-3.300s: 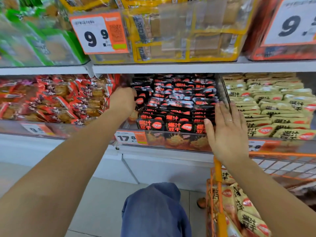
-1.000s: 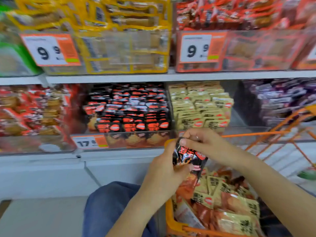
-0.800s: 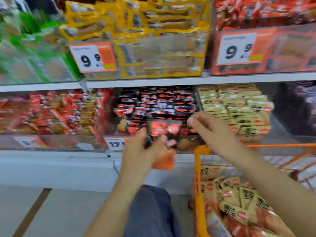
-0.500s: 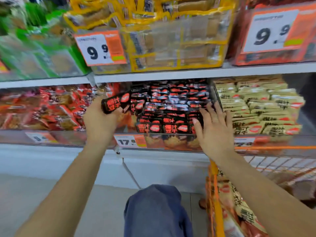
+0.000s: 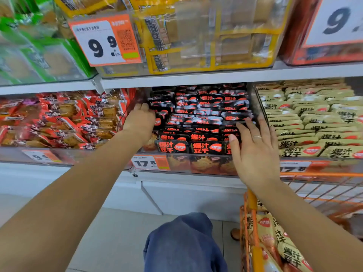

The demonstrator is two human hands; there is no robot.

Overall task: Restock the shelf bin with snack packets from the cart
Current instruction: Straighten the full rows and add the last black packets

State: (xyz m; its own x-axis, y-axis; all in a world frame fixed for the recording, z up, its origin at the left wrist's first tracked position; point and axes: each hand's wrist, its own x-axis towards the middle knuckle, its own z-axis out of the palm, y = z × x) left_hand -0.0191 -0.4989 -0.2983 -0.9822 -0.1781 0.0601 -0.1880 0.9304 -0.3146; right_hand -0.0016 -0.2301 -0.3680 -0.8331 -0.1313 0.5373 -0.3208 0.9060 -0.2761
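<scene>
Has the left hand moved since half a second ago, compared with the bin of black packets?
Yes. The left hand has gone right and deeper, from outside the bin's left edge into its left side among the black packets.

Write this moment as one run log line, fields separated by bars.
left hand: in black-packet bin, left side | right hand: flat on black packets | cart: lower right

Black snack packets [image 5: 198, 122] in the shelf bin [image 5: 196, 164]: glossy plastic film with glare streaks. Bin front is clear smooth plastic, reflective. Beige packets [image 5: 312, 122] look more matt. Price tag [image 5: 106, 41] looks like paper, matt. Shelf edge [image 5: 196, 78]: smooth pale painted metal. Cart [image 5: 253, 209]: orange coated wire, smooth. Blue cloth trouser knee [image 5: 184, 244], matt. Floor [image 5: 110, 242]: smooth pale tile.
</scene>
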